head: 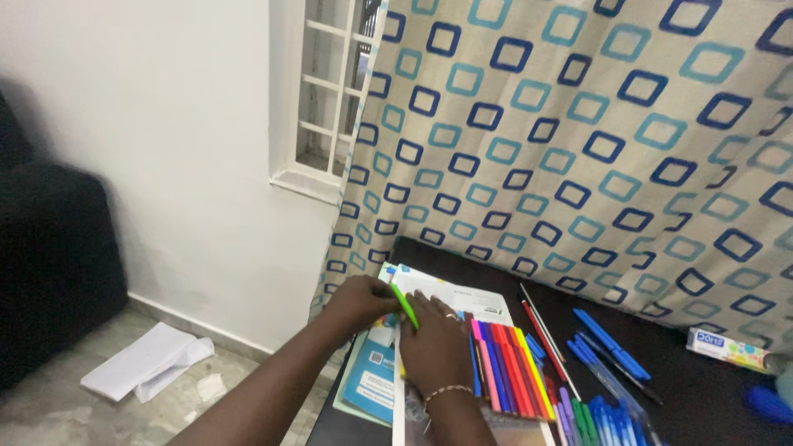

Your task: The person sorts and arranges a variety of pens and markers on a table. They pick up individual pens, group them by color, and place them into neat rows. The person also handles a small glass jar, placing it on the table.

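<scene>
— At the lower centre of the frame, what is gripped by the left hand point(359, 301)?

— A green pen point(404, 305) is pinched there, fingers closed on it, its tip slanting down over the right hand point(434, 343).

— And the right hand?

— It is laid flat, fingers together, on an open book point(462, 299) at the desk point(702, 396) edge, nothing clasped. A row of coloured markers point(512, 367) is seen just beside it; blue pens point(611, 347) are scattered further right.
</scene>
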